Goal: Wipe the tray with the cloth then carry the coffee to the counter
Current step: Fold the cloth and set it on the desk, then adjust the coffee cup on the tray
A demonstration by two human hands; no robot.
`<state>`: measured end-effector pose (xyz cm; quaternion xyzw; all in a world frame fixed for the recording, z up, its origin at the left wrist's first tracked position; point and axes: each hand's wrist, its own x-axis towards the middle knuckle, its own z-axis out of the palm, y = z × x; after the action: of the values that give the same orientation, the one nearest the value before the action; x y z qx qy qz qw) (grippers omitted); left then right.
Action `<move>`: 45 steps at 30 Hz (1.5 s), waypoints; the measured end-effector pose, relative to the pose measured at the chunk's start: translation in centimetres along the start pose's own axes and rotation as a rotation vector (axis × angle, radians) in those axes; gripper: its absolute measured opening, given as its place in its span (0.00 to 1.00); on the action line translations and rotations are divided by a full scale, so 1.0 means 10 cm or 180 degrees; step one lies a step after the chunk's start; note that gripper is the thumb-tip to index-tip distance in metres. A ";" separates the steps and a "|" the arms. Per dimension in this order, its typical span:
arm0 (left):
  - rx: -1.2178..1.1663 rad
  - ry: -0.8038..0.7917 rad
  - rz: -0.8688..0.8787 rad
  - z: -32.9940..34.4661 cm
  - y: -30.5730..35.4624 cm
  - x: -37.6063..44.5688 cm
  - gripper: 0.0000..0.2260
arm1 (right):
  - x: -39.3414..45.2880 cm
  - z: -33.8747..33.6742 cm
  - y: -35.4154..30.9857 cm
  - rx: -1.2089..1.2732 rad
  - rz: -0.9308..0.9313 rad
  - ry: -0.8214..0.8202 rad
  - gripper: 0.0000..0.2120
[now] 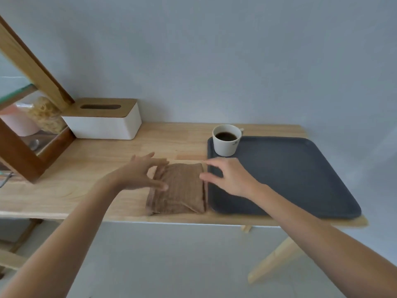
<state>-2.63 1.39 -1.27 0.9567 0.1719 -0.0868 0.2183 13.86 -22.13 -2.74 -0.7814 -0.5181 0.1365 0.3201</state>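
Observation:
A folded brown cloth [179, 189] lies on the wooden table [103, 168], just left of a dark grey tray [290, 179]. A white cup of black coffee [226, 139] stands on the tray's far left corner. My left hand [141, 174] hovers over the cloth's left edge with fingers spread, its thumb near the cloth. My right hand [229, 176] is above the cloth's right edge and the tray's left rim, fingers apart. Neither hand holds anything.
A white tissue box with a wooden lid [105, 120] stands at the back left. A wooden-framed cabinet [28, 130] with jars inside is at the far left. The table's front edge runs close below the cloth and tray.

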 end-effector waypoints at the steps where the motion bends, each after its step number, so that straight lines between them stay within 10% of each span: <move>1: -0.0378 0.0265 0.0081 -0.04 0.13 0.07 0.39 | 0.03 -0.14 0.09 0.0107 0.0066 0.0636 0.20; 5: -0.2006 0.0715 0.0201 0.03 0.72 0.50 0.29 | 0.28 -0.60 0.53 0.0498 0.1071 0.1744 0.14; 14: -0.3171 0.0608 -0.0024 0.44 1.42 1.10 0.24 | 0.46 -0.66 0.82 0.2415 0.1539 0.0786 0.20; 45: -0.3341 0.0187 0.0012 0.95 2.42 1.06 0.26 | -1.10 -1.05 1.20 0.2837 0.1347 0.1086 0.16</move>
<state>15.19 -20.29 -2.87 0.7209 0.1966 0.0383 0.6635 23.56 -38.90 -3.80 -0.6680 -0.1809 0.2762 0.6669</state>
